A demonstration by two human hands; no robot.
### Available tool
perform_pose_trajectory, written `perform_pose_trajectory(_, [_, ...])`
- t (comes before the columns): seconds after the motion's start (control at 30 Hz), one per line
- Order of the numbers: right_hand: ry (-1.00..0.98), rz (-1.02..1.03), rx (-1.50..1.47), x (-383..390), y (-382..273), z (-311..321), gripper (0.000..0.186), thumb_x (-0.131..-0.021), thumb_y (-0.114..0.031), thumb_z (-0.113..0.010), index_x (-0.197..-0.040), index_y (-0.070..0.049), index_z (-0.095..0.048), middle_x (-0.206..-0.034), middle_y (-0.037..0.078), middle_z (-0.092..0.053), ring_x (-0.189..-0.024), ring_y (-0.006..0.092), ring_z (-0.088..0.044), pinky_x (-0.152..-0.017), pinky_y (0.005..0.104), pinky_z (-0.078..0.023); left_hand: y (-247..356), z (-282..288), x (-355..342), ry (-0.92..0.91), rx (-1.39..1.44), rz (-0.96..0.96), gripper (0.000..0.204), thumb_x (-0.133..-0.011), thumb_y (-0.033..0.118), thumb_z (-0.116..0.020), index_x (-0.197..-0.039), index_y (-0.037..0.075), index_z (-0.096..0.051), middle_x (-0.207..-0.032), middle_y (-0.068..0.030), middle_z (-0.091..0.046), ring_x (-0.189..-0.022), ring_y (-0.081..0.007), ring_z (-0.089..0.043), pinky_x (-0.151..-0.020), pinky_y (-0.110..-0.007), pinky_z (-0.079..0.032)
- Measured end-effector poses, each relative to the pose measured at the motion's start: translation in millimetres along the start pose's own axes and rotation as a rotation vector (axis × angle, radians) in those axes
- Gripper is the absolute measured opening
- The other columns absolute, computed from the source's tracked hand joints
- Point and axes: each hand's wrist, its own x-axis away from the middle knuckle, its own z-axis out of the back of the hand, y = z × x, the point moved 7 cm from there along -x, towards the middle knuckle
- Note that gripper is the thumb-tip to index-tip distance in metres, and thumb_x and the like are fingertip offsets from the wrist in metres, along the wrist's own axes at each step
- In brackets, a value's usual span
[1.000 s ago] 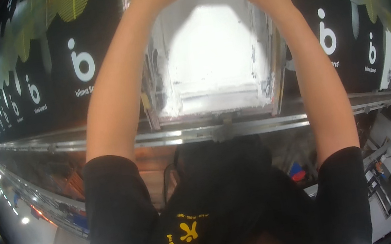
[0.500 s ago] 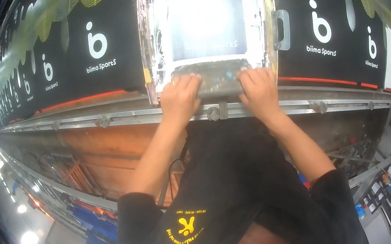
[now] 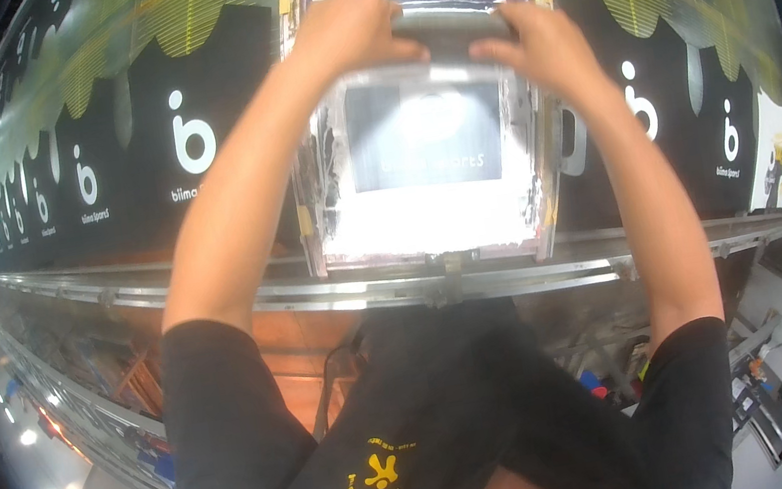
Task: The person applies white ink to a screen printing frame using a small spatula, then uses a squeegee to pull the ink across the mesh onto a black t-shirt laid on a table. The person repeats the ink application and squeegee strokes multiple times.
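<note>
A screen-printing frame [image 3: 308,201] lies on the long table in front of me, its bright mesh [image 3: 447,216] streaked with white along the borders. Across the frame's far end sits a dark grey squeegee [image 3: 451,37], slightly blurred. My left hand [image 3: 351,33] is closed around its left end, while my right hand [image 3: 537,38] grips the right end. Both arms reach forward over the frame. Through the mesh shows a dark rectangle with a pale printed mark.
Black fabric pieces [image 3: 230,81] with white prints line the table on both sides. A grey handle [image 3: 574,144] sticks out from the frame's right side. Along the table's near edge runs a metal rail [image 3: 373,295], and an orange-brown surface [image 3: 298,334] lies below it.
Both hands have moved the squeegee away from me, from the frame's near end to its far end. My arms are now stretched further out.
</note>
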Motion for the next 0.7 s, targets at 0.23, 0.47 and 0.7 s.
perform_pose_trajectory(0.23, [-0.006, -0.15, -0.116, -97.8, 36.7, -14.1, 0.039, -0.079, -0.025, -0.091, -0.101, 0.004, -0.077, -0.097, 0.027, -0.076, -0.093, 0.0405, -0.076, -0.083, 0.0449, -0.058, -48.8, 3.8, -82.0, 0.174, 0.026, 0.029, 0.051, -0.072, 0.053, -0.089, -0.092, 0.006, -0.082, -0.087, -0.0203, -0.078, -0.084, -0.0393, -0.076, -0.08, -0.05, -0.06])
perform_pose_trajectory(0.47, [0.2, 0.212, -0.053, 45.2, 12.8, -51.1, 0.044, -0.085, -0.03, -0.088, -0.079, 0.001, -0.058, -0.079, 0.021, -0.061, -0.082, 0.0435, -0.063, -0.076, 0.0525, -0.051, 20.7, -52.8, 35.0, 0.231, 0.029, -0.079, 0.05, -0.073, 0.054, -0.092, -0.081, 0.008, -0.074, -0.074, -0.0107, -0.073, -0.07, -0.0313, -0.074, -0.061, -0.043, -0.057])
perform_pose_trajectory(0.7, [0.081, 0.154, -0.226, 211.8, -38.5, -58.0, 0.044, -0.077, -0.027, -0.094, -0.085, -0.002, -0.059, -0.079, 0.016, -0.061, -0.081, 0.0392, -0.063, -0.073, 0.0501, -0.05, 113.3, -75.2, 192.0, 0.163, 0.171, -0.047, 0.046, -0.071, 0.048, -0.095, -0.076, 0.008, -0.073, -0.069, -0.0075, -0.068, -0.066, -0.0303, -0.071, -0.059, -0.041, -0.055])
